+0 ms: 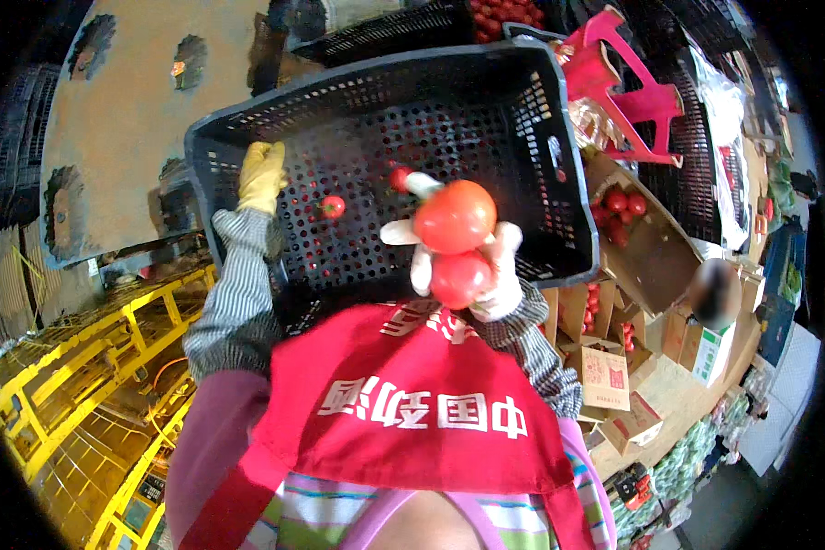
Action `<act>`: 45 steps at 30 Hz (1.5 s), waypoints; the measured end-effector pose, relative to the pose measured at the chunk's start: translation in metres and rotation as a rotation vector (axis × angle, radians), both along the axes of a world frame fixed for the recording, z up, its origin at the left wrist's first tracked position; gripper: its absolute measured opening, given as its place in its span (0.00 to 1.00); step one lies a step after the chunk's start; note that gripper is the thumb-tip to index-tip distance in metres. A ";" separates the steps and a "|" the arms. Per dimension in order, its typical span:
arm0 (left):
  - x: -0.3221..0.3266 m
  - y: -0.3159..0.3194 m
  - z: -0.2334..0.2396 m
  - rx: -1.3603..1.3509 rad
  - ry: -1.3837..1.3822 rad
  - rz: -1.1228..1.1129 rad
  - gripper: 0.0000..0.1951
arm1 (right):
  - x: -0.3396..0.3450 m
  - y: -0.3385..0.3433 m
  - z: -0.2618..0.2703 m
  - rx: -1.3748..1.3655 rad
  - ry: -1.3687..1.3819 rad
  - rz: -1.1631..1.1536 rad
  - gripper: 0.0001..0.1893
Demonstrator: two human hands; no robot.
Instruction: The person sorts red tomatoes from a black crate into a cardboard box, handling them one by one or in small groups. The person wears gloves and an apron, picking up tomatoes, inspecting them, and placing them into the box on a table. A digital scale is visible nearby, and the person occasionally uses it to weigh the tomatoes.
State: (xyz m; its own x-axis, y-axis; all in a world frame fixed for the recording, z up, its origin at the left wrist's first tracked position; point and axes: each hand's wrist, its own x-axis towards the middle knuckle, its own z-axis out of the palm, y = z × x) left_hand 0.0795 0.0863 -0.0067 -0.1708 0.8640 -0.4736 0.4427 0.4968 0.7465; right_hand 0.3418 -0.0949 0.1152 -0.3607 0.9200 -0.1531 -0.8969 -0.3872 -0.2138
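My right hand (502, 271), in a white glove, holds two large tomatoes, one orange-red (456, 217) and one redder (460, 279), above a black plastic crate (385, 65). Another red tomato (400, 178) shows at its fingertips; whether it is gripped is unclear. My left hand (261, 177) wears a yellow glove and is by the crate's left end wall, fingers bent. Whether it grips anything cannot be seen. A small tomato (332, 207) lies on the crate's perforated floor, and red shows through the holes below.
Right of the crate are a pink plastic stool (632, 103) and a cardboard box (650, 268) with several tomatoes (619, 210). Smaller cartons (605, 375) stand below it. Yellow metal framing (110, 350) runs along the left, below a tan board (130, 130) with dark holes.
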 end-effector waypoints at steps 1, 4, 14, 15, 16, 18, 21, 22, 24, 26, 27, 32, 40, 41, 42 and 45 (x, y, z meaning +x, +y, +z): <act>-0.018 0.015 -0.036 0.082 0.403 -0.055 0.14 | -0.002 0.003 -0.001 0.091 0.018 -0.035 0.51; -0.046 0.035 -0.096 0.024 0.724 -0.225 0.30 | 0.010 0.000 -0.002 0.024 -0.293 -0.041 0.53; -0.051 0.028 -0.142 0.146 0.125 0.070 0.30 | 0.020 -0.032 -0.022 -0.124 -0.329 -0.081 0.51; -0.014 0.021 -0.092 0.048 -0.259 0.175 0.30 | 0.022 -0.035 -0.028 -0.132 -0.321 -0.113 0.52; -0.015 0.012 -0.083 0.112 -0.464 0.167 0.30 | 0.021 -0.034 -0.028 -0.121 -0.305 -0.108 0.52; 0.014 -0.012 -0.031 0.383 -0.551 0.014 0.32 | 0.018 -0.027 -0.024 -0.106 -0.314 -0.112 0.52; 0.045 -0.044 0.046 0.336 -1.278 -0.086 0.36 | 0.013 -0.020 -0.020 -0.076 -0.293 -0.127 0.51; 0.050 -0.053 0.068 0.290 -1.355 -0.163 0.38 | 0.012 -0.019 -0.019 -0.065 -0.287 -0.123 0.51; 0.059 -0.068 0.103 0.178 -1.459 -0.232 0.39 | 0.013 -0.020 -0.020 -0.030 -0.280 -0.110 0.51; 0.070 -0.081 0.122 0.073 -1.613 -0.191 0.36 | 0.016 -0.025 -0.021 -0.006 -0.272 -0.099 0.51; 0.072 -0.083 0.124 0.010 -1.690 -0.196 0.35 | 0.017 -0.028 -0.022 0.005 -0.269 -0.096 0.51; 0.086 -0.093 0.134 -0.205 -1.963 -0.223 0.31 | 0.021 -0.045 -0.025 0.024 -0.195 -0.143 0.52; 0.094 -0.106 0.136 -0.340 -2.148 -0.262 0.24 | 0.022 -0.054 -0.024 0.033 -0.186 -0.172 0.52; 0.096 -0.107 0.135 -0.212 -2.097 -0.323 0.24 | 0.022 -0.055 -0.023 0.037 -0.191 -0.176 0.52; 0.100 -0.109 0.134 -0.086 -2.042 -0.381 0.24 | 0.021 -0.056 -0.023 0.038 -0.199 -0.179 0.52; 0.101 -0.111 0.143 0.188 -1.775 -0.509 0.29 | 0.019 -0.058 -0.020 0.036 -0.197 -0.191 0.52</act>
